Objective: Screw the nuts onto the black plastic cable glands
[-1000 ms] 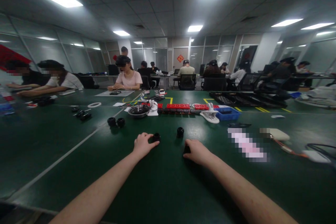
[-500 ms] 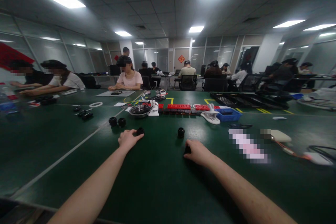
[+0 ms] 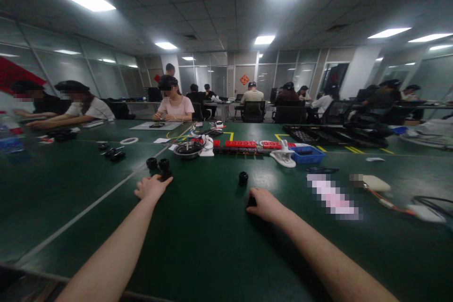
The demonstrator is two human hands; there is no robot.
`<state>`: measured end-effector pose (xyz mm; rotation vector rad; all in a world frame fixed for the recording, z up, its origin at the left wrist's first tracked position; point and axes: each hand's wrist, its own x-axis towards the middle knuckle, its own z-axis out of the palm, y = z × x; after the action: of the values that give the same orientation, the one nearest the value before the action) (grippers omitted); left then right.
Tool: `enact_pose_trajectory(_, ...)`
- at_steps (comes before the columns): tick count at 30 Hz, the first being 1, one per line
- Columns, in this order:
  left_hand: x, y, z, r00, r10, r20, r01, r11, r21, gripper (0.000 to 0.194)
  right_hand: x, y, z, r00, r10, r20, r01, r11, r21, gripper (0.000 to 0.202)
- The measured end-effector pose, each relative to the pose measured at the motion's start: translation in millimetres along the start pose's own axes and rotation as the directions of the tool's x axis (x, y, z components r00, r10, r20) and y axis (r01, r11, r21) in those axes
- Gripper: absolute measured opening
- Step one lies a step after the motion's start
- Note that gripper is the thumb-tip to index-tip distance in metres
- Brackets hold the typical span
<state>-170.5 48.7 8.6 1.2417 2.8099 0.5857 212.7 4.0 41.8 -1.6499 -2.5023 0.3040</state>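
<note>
My left hand [image 3: 151,187] is closed on a small black cylindrical part [image 3: 165,175], its fingers partly hiding it. Just beyond it stand two more black cylindrical parts [image 3: 152,163], close to each other on the green table. My right hand [image 3: 265,203] is closed round another dark piece [image 3: 251,202], mostly covered by the fingers and resting low at the tabletop. A single black cylindrical part [image 3: 243,178] stands upright a little beyond my right hand, touched by neither hand. What exactly these parts are I cannot tell.
Along the table's middle lie a red-and-black strip [image 3: 244,146], a round metal dish [image 3: 188,149], a white clip [image 3: 283,156] and a blue bin [image 3: 307,155]. Black trays [image 3: 336,136] lie at the far right. Across the table sits a person in pink [image 3: 174,106].
My left hand has moved left with its black part, to beside the two standing parts. My right hand has stayed in place. The person across has shifted their hands.
</note>
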Motion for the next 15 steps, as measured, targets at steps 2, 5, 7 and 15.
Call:
enact_pose_trajectory(2,3,-3,-1.3,1.0,-0.023,0.001,0.023,1.0,0.002,0.068,0,1,1,1.0,-0.001,0.001,0.001,1.0,0.001,0.031)
enact_pose_trajectory(5,7,-8,-3.8,0.999,-0.049,0.005,0.049,0.999,0.006,0.068,1,2,2,1.0,-0.008,0.0,0.008,1.0,0.003,0.03)
enact_pose_trajectory(7,10,-10,-5.3,0.998,-0.061,0.008,0.061,0.998,0.01,0.069,2,3,3,1.0,-0.01,-0.001,0.01,1.0,0.006,0.031)
enact_pose_trajectory(15,28,-27,-16.2,0.993,-0.11,0.045,0.109,0.994,0.03,0.068,2,4,3,1.0,-0.002,0.001,0.002,1.0,0.029,0.031)
